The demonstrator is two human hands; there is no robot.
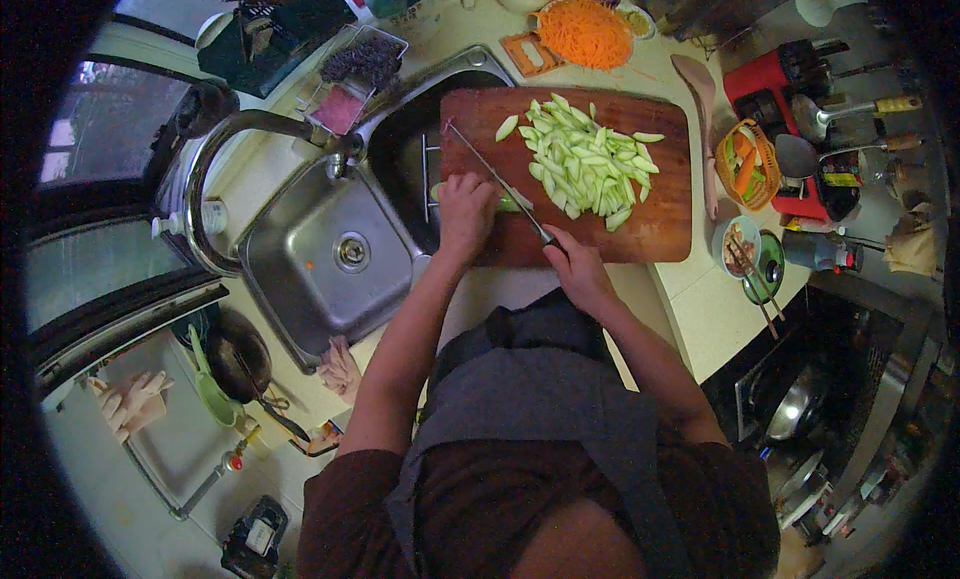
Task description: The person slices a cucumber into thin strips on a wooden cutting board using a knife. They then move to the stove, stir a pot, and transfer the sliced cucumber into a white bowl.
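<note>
My left hand (468,210) presses down on a green vegetable (512,201) at the left side of a wooden cutting board (660,234). Most of that piece is hidden under my fingers. In my right hand (579,267) is the handle of a kitchen knife (501,180), whose blade slants away to the left across the vegetable, close beside my left fingers. A heap of pale green vegetable slices (589,159) covers the middle and right of the board. One loose slice (507,127) lies apart, to the left of the heap.
The board overlaps a double steel sink (300,294) with a curved faucet (193,196). Beyond it stand shredded carrot (589,35) and an orange grater (531,55). To the right are a wooden spatula (705,106), a vegetable basket (748,166) and a bowl with chopsticks (739,245).
</note>
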